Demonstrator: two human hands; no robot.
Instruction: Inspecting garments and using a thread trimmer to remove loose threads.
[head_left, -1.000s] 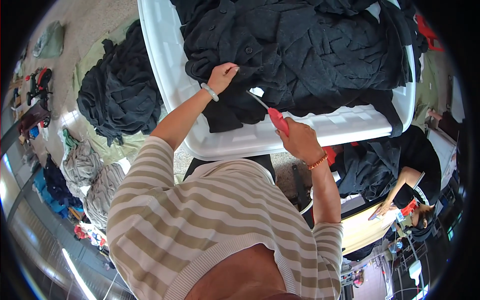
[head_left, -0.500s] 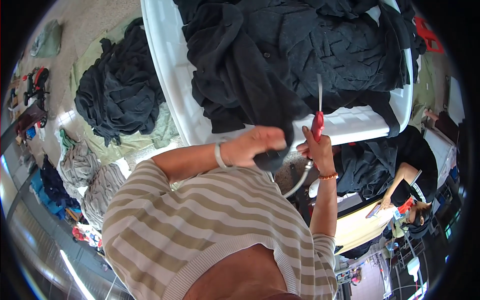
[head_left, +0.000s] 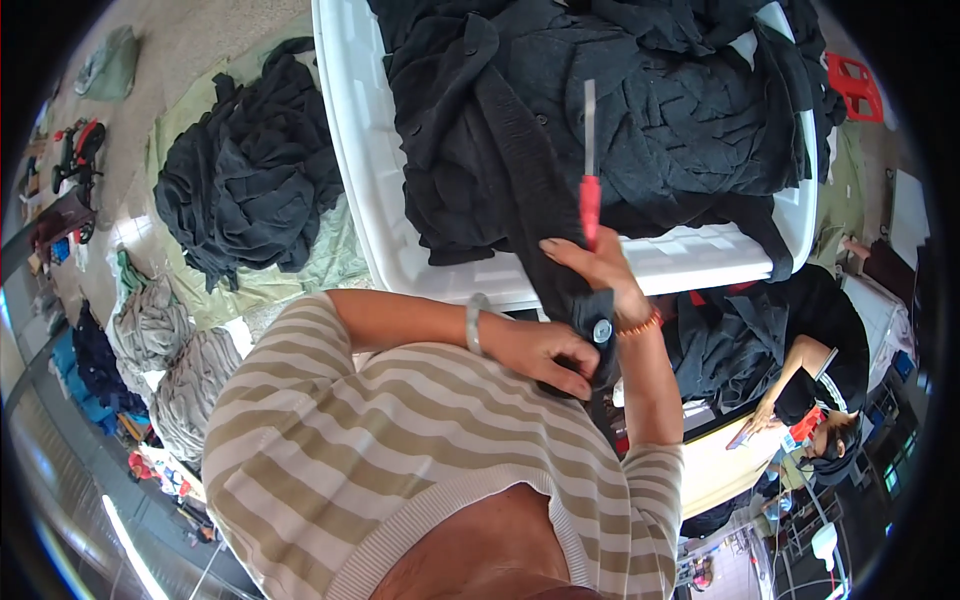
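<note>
A black knit garment point(head_left: 525, 165) with buttons stretches from the white tub over its near rim toward my body. My left hand point(head_left: 545, 355) is closed on the garment's near end, close to my belly. Beside those fingers a shiny pale round button point(head_left: 601, 331) shows on the cloth. In my right hand point(head_left: 603, 268) is a red air blow gun point(head_left: 590, 205), its long thin metal nozzle pointing away from me over the heap. The right thumb lies against the black cloth. My right fingers partly hide the gun's handle.
The white tub point(head_left: 348, 130) holds a heap of black garments. On the left a black clothes pile point(head_left: 245, 170) lies on a green sheet, with grey clothes point(head_left: 185, 370) nearer. At right sit a red plastic stool point(head_left: 855, 88) and a person point(head_left: 815, 370) holding a phone.
My left hand has moved right and nearer my body, drawing the garment taut. My right hand has shifted left with the blow gun, against the cloth. The hose is now hidden.
</note>
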